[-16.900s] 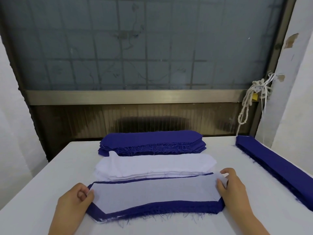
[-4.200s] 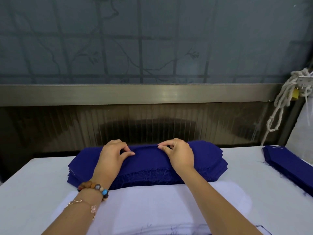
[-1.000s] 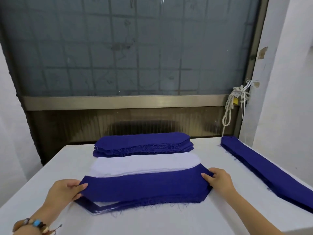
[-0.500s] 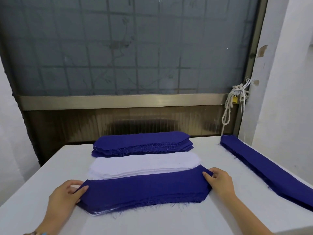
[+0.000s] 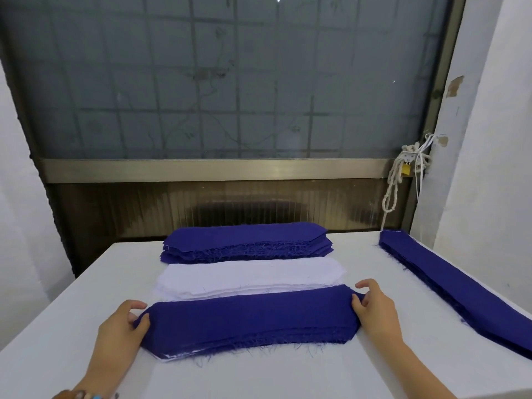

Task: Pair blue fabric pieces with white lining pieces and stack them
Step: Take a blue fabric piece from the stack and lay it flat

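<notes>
Your left hand [image 5: 121,326] pinches the left end of the top blue piece [image 5: 250,315], your right hand [image 5: 374,309] its right end, fingers curled over the edges; it seems only the top layer is gripped. It lies on the paired stack [image 5: 184,354] near you, with the white lining stack [image 5: 250,276] just behind and the blue stack [image 5: 244,240] beyond.
</notes>
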Tool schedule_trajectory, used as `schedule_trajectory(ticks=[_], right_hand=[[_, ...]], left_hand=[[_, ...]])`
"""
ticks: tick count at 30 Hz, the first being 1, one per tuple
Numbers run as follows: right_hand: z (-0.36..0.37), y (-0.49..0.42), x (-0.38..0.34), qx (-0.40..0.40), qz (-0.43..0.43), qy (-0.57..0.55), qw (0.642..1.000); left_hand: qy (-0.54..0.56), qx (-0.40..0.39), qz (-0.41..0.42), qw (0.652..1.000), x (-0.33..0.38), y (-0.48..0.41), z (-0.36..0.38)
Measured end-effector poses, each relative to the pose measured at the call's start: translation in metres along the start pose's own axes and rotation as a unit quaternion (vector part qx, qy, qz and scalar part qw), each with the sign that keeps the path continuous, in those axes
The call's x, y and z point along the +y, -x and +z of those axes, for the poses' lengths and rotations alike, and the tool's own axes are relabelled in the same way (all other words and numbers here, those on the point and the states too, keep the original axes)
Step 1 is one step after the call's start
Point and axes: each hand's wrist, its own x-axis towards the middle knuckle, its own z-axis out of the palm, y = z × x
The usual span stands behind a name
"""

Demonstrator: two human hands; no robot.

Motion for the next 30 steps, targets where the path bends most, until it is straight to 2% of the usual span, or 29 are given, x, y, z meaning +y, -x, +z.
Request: schedule_trajectory(ticks=[11,15,18,21,23,25,30], right_hand=[[0.001,0.003,-0.003,0.046,-0.025,0.036,0.998],[0.000,0.012,-0.017,0.091,-0.152,0.125,0.976],[0.008,0.019,-0.032,0.006,-0.242,0.108,0.964],[0.019,0.024,-0.048,-0.092,-0.302,0.097,0.944],[0.027,0.028,-0.056,-0.145,-0.327,0.110,0.927],[0.033,0.031,-0.056,-0.172,-0.321,0.132,0.922],[0.024,0.031,-0.039,-0.128,-0.246,0.072,0.958]], left_hand=[[-0.083,0.012,0.005,0.996,0.003,0.003,0.001],[-0.166,0.056,0.070,0.982,0.027,0.010,0.003],[-0.134,-0.015,0.160,0.978,0.055,0.018,0.017],[-0.107,-0.116,0.275,0.949,0.075,0.029,0.033],[-0.094,-0.185,0.319,0.925,0.082,0.036,0.045],[-0.123,-0.228,0.320,0.911,0.081,0.038,0.056],[-0.252,-0.257,0.259,0.896,0.066,0.027,0.064]])
